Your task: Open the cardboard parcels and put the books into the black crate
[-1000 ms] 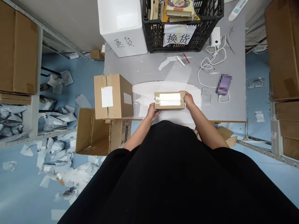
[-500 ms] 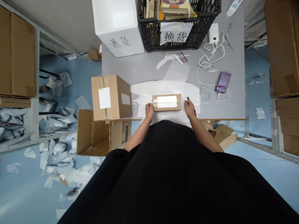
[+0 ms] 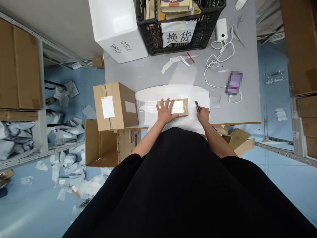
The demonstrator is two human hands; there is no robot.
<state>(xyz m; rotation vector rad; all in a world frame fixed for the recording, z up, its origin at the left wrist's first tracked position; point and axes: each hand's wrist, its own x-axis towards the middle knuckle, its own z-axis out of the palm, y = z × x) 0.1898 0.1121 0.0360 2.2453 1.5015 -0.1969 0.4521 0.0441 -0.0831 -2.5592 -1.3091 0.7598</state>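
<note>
The left hand [image 3: 165,111] lies spread flat on the small cardboard box [image 3: 179,106], long axis across the frame's centre; the right hand [image 3: 203,115], just off its right end, grips a box cutter [image 3: 197,106]

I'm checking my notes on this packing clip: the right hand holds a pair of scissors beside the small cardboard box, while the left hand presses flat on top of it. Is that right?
Not quite. The head view shows the right hand holding a red-and-black utility knife, not scissors. The rest stands: it is beside the small cardboard box, with the left hand pressing flat on top.
</note>
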